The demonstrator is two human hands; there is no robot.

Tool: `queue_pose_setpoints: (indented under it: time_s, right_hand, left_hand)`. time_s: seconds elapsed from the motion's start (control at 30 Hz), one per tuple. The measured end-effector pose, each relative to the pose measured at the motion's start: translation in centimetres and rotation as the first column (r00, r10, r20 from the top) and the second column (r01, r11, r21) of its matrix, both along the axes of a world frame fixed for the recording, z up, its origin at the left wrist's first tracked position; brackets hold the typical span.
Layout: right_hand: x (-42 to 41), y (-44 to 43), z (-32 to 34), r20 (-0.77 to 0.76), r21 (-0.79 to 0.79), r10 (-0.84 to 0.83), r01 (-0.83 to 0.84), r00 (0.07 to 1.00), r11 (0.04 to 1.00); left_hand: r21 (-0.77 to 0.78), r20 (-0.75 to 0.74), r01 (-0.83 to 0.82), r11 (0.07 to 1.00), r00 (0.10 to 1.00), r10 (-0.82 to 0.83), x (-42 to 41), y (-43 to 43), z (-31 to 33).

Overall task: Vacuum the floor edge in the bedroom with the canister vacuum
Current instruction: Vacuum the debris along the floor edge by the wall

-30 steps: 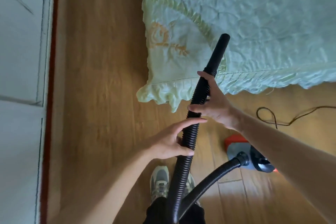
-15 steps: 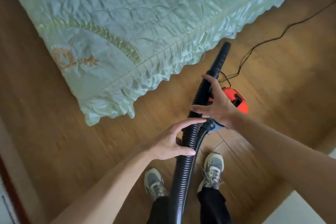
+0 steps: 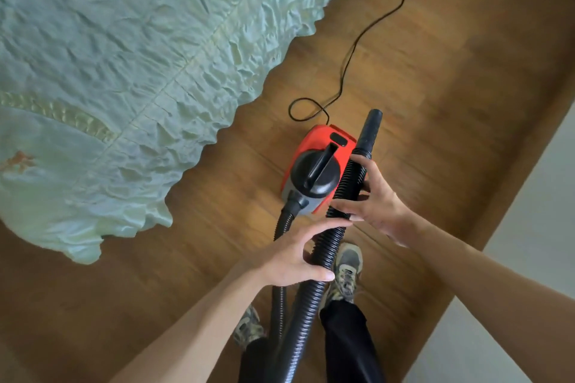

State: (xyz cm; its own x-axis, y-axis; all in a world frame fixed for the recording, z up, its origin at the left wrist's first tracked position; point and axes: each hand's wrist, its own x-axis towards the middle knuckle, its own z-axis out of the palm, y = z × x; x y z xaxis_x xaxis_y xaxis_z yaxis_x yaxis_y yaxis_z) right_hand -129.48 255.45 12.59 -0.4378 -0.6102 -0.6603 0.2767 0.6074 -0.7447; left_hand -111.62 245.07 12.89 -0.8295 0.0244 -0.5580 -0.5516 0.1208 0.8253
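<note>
Left hand (image 3: 292, 255) and right hand (image 3: 376, 199) are gripping the hose (image 3: 311, 305), nozzle (image 3: 371, 127) hanging over the canister vacuum (image 3: 317, 165) beside the bed (image 3: 124, 56). Guessing they're lining up; next the nozzle needs lowering to the floor edge (image 3: 497, 196).

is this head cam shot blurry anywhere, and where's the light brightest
Head view: motion blur smears the wood floor, worst at right; vacuum, hose and bedspread look fairly sharp; soft light, a pale sheen on the floor beside the vacuum, corners darker.
</note>
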Motion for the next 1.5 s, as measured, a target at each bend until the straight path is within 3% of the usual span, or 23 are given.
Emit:
queue_pose_setpoints:
  time_s: [0.27, 0.53, 0.83, 0.93, 1.03, 1.2, 1.5]
  right_hand:
    - [-4.8, 4.9, -3.0, 0.114, 0.068, -0.126, 0.119, 0.985, 0.991]
    - [-8.2, 9.0, -6.9, 0.21, 0.145, -0.16, 0.131, 0.964, 0.981]
    - [-9.9, 10.5, -12.2, 0.318, 0.233, -0.174, 0.101, 0.932, 0.967]
    - [-10.7, 9.8, -14.3, 0.312, 0.296, -0.053, -0.044, 0.949, 0.954]
    - [-12.1, 7.9, -16.1, 0.178, 0.371, 0.281, -0.329, 0.943, 0.868]
    - [-14.4, 1.0, -18.6, -0.036, 0.422, 0.608, -0.539, 0.793, 0.729]
    - [-14.4, -8.1, -23.5, -0.161, 0.527, 0.853, -0.687, 0.497, 0.5]
  left_hand:
    - [0.054, 0.112, 0.138, 0.989, 0.983, -0.143, -6.8, 3.4, -1.4]
    - [0.144, 0.258, 0.308, 0.94, 0.906, -0.336, -11.7, 4.5, -4.1]
    - [0.176, 0.341, 0.281, 0.944, 0.882, -0.326, -13.4, 5.5, -7.9]
    - [0.184, 0.366, 0.266, 0.946, 0.875, -0.317, -13.4, 5.4, -9.4]
    - [0.202, 0.376, 0.242, 0.949, 0.876, -0.303, -13.2, 5.3, -10.9]
    - [0.19, 0.383, 0.181, 0.965, 0.891, -0.243, -13.1, 4.6, -12.9]
    - [0.228, 0.428, 0.131, 0.965, 0.877, -0.22, -12.2, 4.2, -15.9]
